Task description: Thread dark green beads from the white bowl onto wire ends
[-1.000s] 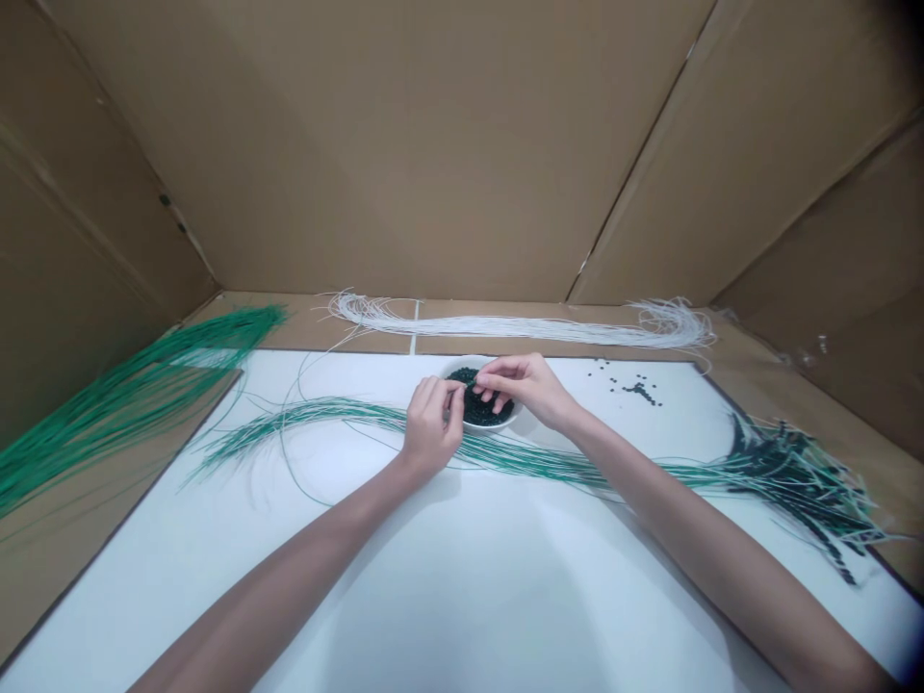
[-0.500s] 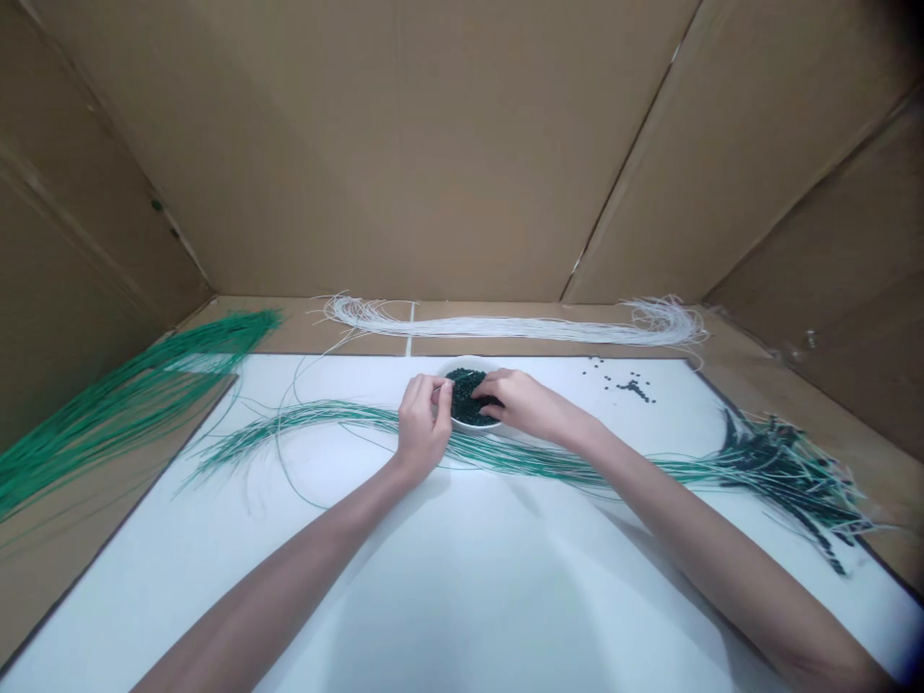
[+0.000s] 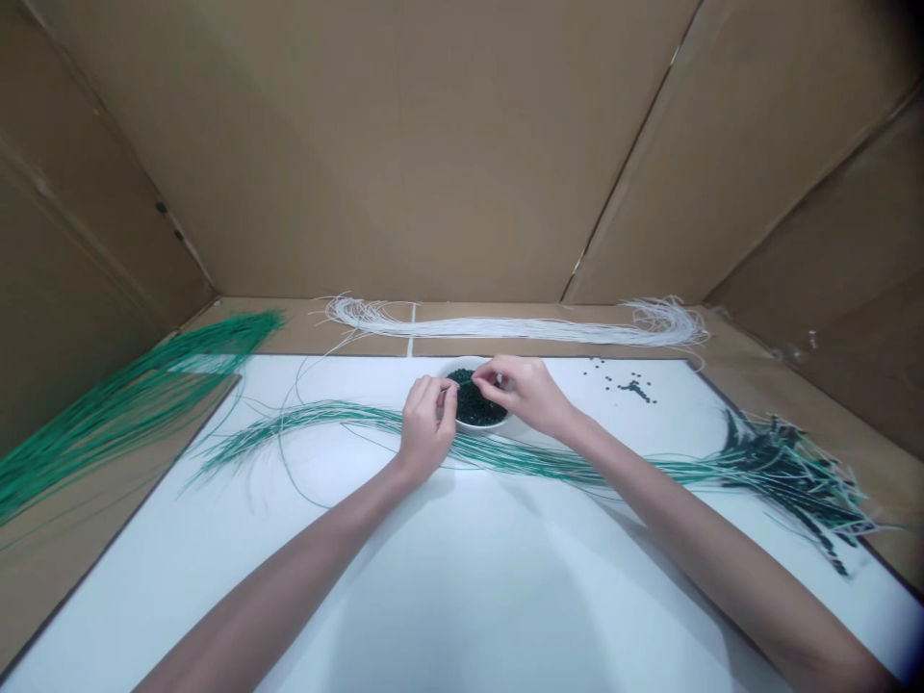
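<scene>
A white bowl (image 3: 498,423) full of small dark green beads (image 3: 473,404) stands in the middle of the white board. At its left rim my left hand (image 3: 427,419) is closed in a pinch on a thin string, whose tip shows faintly over the beads. My right hand (image 3: 526,393) hovers over the bowl's right side, thumb and forefinger pinched close to that tip. Whatever sits between those fingertips is too small to make out. A bundle of green strings (image 3: 534,459) runs across the board in front of the bowl, beneath both arms.
White strings (image 3: 520,330) lie along the back. Another green string bundle (image 3: 130,404) rests at the left. The middle bundle's right end carries dark strung beads (image 3: 786,472). Loose beads (image 3: 633,388) are scattered right of the bowl. Cardboard walls (image 3: 462,154) enclose the back and sides.
My right hand has lifted out of the beads, moved up and closed into a pinch near the left fingertips. My left hand has barely moved.
</scene>
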The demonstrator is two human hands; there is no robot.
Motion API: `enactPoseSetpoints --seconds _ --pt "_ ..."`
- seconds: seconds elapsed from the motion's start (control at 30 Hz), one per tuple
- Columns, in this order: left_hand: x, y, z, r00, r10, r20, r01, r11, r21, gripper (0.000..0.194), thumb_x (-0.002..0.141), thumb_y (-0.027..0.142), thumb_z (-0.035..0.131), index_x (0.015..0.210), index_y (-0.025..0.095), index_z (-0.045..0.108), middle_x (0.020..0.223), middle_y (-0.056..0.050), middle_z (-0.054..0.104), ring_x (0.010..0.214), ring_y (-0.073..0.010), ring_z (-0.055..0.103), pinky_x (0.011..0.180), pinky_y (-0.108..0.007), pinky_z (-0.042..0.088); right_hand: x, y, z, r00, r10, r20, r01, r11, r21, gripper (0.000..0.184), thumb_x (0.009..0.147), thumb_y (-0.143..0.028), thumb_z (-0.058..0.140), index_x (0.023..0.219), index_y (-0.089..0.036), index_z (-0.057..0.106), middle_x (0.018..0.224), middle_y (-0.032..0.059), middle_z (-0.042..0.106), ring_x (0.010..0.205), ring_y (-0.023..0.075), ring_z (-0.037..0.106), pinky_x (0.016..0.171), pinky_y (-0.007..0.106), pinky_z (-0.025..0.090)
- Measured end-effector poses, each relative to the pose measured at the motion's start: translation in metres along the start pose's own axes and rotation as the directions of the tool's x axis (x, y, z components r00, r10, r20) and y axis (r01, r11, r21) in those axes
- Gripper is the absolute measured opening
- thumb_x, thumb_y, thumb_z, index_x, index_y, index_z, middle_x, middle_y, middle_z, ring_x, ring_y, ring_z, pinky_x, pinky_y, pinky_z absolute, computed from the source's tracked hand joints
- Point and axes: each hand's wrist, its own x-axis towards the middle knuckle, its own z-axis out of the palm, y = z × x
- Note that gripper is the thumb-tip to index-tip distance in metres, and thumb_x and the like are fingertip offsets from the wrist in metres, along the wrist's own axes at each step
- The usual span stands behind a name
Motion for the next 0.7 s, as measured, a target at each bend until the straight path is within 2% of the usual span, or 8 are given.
enactPoseSetpoints --seconds 0.2,0.4,0.53,0.7 --pt "0.000 0.000 0.000 1.000 0.019 0.016 -0.019 1.000 0.012 0.021 0.082 0.027 0.044 0.099 0.020 0.055 0.068 0.000 0.044 0.068 -0.0132 0.043 0.067 -0.025 0.037 -0.003 -0.004 0.001 0.999 -0.049 0.012 0.049 0.996 -0.071 0.012 0.077 -0.021 0.047 0.073 -0.016 0.057 0.069 0.0024 0.058 0.062 0.0106 0.051 0.058 0.020 0.038" --pt "0.000 -0.002 0.001 0.999 0.046 -0.016 -0.046 0.999 0.002 0.016 0.081 0.029 0.048 0.089 0.022 0.059 0.065 0.001 0.044 0.065 -0.0118 0.043 0.066 -0.025 0.036 -0.004 -0.007 0.000 0.995 -0.090 0.039 0.092 0.995 -0.036 0.011 0.077 -0.019 0.045 0.074 -0.016 0.055 0.070 0.0022 0.057 0.063 0.0105 0.050 0.058 0.020 0.037" --pt "0.000 -0.002 0.000 1.000 0.003 -0.023 -0.003 1.000 -0.009 0.010 0.081 0.025 0.046 0.083 0.018 0.053 0.068 0.000 0.046 0.067 -0.0124 0.044 0.068 -0.026 0.036 -0.002 -0.005 -0.004 0.993 -0.109 0.044 0.110 0.993 -0.037 0.009 0.076 -0.017 0.045 0.073 -0.016 0.054 0.069 0.0016 0.055 0.062 0.0102 0.049 0.058 0.019 0.037" --pt "-0.002 -0.004 -0.001 0.995 -0.032 -0.100 0.028 0.999 -0.040 0.008 0.077 0.018 0.041 0.083 0.017 0.046 0.081 -0.003 0.047 0.077 -0.0156 0.045 0.070 -0.028 0.037 0.000 -0.004 -0.011 0.995 -0.101 0.025 0.102 0.995 -0.019 0.009 0.075 -0.015 0.045 0.073 -0.015 0.054 0.070 0.0016 0.056 0.063 0.0098 0.049 0.059 0.020 0.037"
